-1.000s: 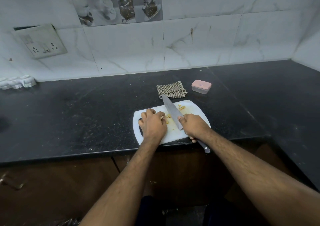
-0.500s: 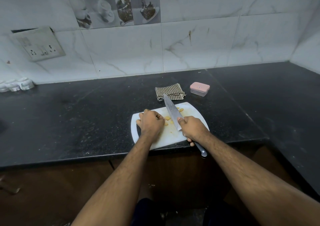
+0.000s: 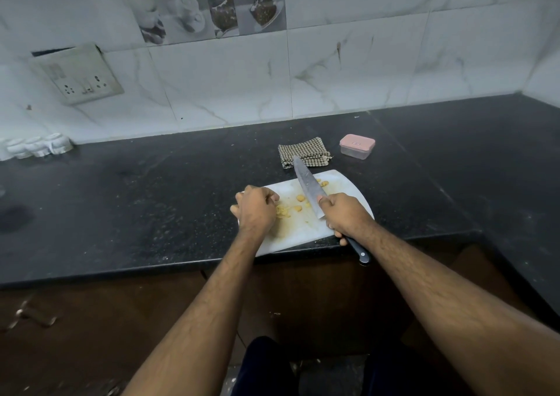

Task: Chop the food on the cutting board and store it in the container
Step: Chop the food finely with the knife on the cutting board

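Observation:
A white cutting board (image 3: pixel 348 189) lies at the front edge of the black counter. Small yellow food pieces (image 3: pixel 298 203) are scattered on it. My right hand (image 3: pixel 345 215) grips the black handle of a large knife (image 3: pixel 307 188), whose blade points away across the board. My left hand (image 3: pixel 256 209) sits on the board's left part with its fingers curled beside a pile of chopped bits (image 3: pixel 281 212); what lies under the fingers is hidden. A small clear container with a pink lid (image 3: pixel 357 146) stands shut behind the board, to the right.
A folded checked cloth (image 3: pixel 303 151) lies just behind the board, near the knife tip. The black counter (image 3: pixel 151 201) turns a corner at the right. A socket plate (image 3: pixel 81 75) hangs on the tiled wall. White jars (image 3: pixel 38 147) stand far left.
My left hand has slid a little to the left, away from the blade, uncovering more yellow pieces between the hands. The knife stays in my right hand at about the same angle.

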Available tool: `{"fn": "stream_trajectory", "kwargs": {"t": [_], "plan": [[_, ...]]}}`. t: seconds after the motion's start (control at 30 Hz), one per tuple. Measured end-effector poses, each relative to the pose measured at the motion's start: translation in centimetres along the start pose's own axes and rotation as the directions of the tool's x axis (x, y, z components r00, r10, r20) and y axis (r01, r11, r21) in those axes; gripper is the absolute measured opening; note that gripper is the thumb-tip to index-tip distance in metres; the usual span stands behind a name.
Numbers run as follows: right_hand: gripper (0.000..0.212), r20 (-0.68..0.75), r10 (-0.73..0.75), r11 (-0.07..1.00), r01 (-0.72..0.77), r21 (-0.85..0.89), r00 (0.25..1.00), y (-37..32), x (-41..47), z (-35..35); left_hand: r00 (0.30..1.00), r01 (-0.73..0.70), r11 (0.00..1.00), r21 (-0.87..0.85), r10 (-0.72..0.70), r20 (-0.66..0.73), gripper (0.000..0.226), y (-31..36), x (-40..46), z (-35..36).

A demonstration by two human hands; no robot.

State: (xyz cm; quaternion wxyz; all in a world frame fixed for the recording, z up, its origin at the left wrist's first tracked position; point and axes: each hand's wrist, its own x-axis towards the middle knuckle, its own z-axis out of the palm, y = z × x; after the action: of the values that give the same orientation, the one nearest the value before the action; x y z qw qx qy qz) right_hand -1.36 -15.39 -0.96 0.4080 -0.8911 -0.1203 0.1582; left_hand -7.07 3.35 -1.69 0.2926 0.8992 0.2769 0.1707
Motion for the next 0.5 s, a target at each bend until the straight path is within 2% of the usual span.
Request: {"fn": "stream_trajectory", "kwargs": {"t": [0.17,0.27,0.5], "plan": [[0.04,0.002,-0.006,1.0,0.006,-0.018,1.0,-0.1,-0.1,0.0,0.992,-0.123,0.992,0.041,0.122,0.037,0.014,1.3,-1.5,1.1],[0.04,-0.005,-0.008,0.999,0.008,-0.033,1.0,-0.2,-0.2,0.0,0.983,-0.175,0.979,0.107,0.167,0.08,0.024,1.8,-2.3,1.8],[0.041,-0.006,0.004,0.997,-0.005,-0.082,1.0,-0.5,-0.5,-0.1,0.991,-0.129,0.978,0.165,0.133,-0.012,0.018,1.9,-2.8,2.2]]}}
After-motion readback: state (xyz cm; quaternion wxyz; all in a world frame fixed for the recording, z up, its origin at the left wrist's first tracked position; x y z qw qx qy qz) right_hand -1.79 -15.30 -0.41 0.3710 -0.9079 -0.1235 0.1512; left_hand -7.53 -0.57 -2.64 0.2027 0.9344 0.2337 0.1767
